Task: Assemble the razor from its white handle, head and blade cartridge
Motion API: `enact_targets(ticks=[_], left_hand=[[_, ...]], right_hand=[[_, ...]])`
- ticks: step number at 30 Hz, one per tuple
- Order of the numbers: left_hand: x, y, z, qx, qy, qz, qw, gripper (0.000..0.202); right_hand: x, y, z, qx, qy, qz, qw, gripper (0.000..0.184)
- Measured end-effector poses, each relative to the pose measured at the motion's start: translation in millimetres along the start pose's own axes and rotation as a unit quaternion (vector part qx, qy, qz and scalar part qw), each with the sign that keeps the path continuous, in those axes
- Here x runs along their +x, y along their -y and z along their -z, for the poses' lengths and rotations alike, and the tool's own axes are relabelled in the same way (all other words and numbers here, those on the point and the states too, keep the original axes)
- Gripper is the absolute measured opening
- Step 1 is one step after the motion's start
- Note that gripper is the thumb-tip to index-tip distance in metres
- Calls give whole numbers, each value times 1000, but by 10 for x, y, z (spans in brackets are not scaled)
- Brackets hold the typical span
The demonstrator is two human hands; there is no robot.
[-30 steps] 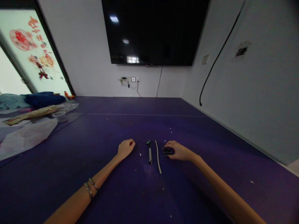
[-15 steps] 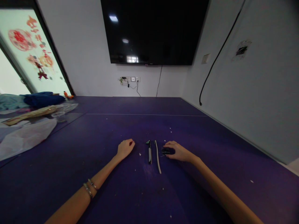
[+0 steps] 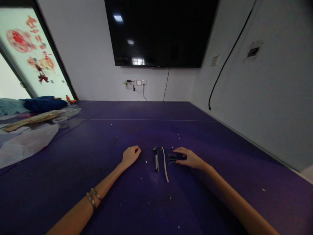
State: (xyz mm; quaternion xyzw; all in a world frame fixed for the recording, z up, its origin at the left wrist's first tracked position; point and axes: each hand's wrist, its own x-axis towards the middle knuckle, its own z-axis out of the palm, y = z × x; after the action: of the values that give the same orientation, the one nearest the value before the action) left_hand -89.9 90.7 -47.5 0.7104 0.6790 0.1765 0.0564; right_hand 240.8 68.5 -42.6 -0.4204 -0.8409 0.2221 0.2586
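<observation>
A razor (image 3: 156, 160) with a grey and black handle lies lengthwise on the purple surface (image 3: 137, 202). Just right of it is a thin whitish toothbrush (image 3: 165, 164), its head toward the far side. Beyond the toothbrush sits a small, dark, partly see-through case (image 3: 172, 158). My right hand (image 3: 189, 158) is beside this case, thumb and fingers apart, with nothing held between them. To the left of the razor, my left hand (image 3: 130, 155) rests on the surface in a loose fist, apart from all three objects.
At the left lie a white plastic sheet (image 3: 29, 140), a clear cup, a long wrapped tan item (image 3: 34, 120) and folded blue cloth (image 3: 45, 103). A black cable (image 3: 226, 62) hangs down the right wall. Small white crumbs dot the surface. A television (image 3: 161, 32) hangs on the far wall.
The fingers of my right hand have let go of the small dark case and drawn slightly to the right. My left hand, the razor and the toothbrush stay put.
</observation>
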Motion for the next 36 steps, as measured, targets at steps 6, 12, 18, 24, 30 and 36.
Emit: enact_targets(ticks=[6, 12, 18, 24, 30, 36], left_hand=[[-12, 0, 34, -17, -4, 2, 1000, 32], [-32, 37, 42, 5, -75, -48, 996, 30], [-16, 148, -55, 122, -35, -20, 992, 45], [-15, 157, -71, 148, -11, -23, 989, 47], [-31, 137, -51, 149, -13, -25, 989, 47], [-16, 169, -80, 143, -14, -25, 989, 48]], right_hand=[[-145, -217, 31, -39, -109, -12, 993, 36], [-297, -401, -6, -130, -137, -15, 982, 36], [-343, -575, -78, -201, -151, -53, 966, 40], [-340, -582, -89, -227, -145, -56, 962, 40], [-336, -548, -75, -233, -141, -56, 960, 41], [-334, -525, -79, -222, -150, -56, 962, 39]])
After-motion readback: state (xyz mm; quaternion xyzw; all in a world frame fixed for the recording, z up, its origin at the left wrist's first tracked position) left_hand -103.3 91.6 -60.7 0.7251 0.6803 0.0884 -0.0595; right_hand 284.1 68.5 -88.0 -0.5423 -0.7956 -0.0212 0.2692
